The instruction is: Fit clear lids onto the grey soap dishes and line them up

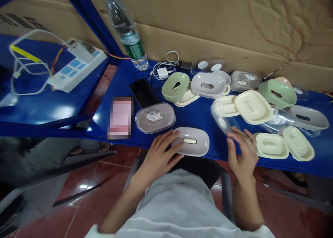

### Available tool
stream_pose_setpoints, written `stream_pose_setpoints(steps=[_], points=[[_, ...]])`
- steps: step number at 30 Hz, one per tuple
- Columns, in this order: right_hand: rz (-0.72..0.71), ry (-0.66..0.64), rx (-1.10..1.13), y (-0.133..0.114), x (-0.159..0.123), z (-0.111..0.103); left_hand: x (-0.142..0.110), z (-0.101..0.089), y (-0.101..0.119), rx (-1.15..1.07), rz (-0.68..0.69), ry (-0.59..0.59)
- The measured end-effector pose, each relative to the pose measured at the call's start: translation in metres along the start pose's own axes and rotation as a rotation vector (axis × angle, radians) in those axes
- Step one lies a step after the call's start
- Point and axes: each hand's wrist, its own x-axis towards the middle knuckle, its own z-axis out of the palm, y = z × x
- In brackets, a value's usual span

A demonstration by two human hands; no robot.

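Observation:
My left hand (162, 149) is at the left end of a pale pinkish-grey soap dish (199, 146) at the table's front edge. Its fingers lie over the rim and hold the dish, which has a cream insert showing through its oval slot. To the right, my right hand (243, 149) has its fingertips on the lower end of a clear plastic lid (220, 113) with a round white sticker. The lid is tilted beside a cream tray (226, 106). Left of my dish is a similar soap dish (156, 118) under a clear, labelled cover.
Several cream trays (272, 146), green dishes (177, 85) and grey dishes (209, 83) crowd the blue table. A water bottle (132, 40), a white charger (163, 73), a black phone (144, 92) and a blurred pink item (120, 118) stand left. A power strip (78, 66) lies further left.

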Motion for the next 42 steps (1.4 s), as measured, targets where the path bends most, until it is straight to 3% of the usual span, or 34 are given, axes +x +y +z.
stream_pose_setpoints(steps=[5,7,9,13,19,27,42], points=[[0.289,0.239,0.381,-0.015,0.0,-0.008,0.013,0.009,0.005,-0.017,-0.022,-0.002],[0.384,0.202,0.551,-0.016,0.001,-0.003,0.014,0.012,0.004,-0.062,-0.03,0.046],[0.452,0.085,0.652,-0.015,0.004,0.005,0.013,0.014,0.003,-0.103,-0.032,0.086],[0.504,-0.047,0.566,-0.011,0.013,0.026,0.013,0.015,0.002,-0.15,-0.008,0.039],[0.336,-0.148,0.328,-0.015,0.015,0.032,0.013,0.015,0.0,-0.166,-0.027,0.031],[-0.176,-0.359,0.198,-0.02,0.0,0.026,0.009,0.02,-0.005,-0.239,-0.051,0.053],[-0.502,-0.499,-0.03,-0.022,0.009,0.018,0.011,0.019,-0.008,-0.304,-0.099,0.088]])
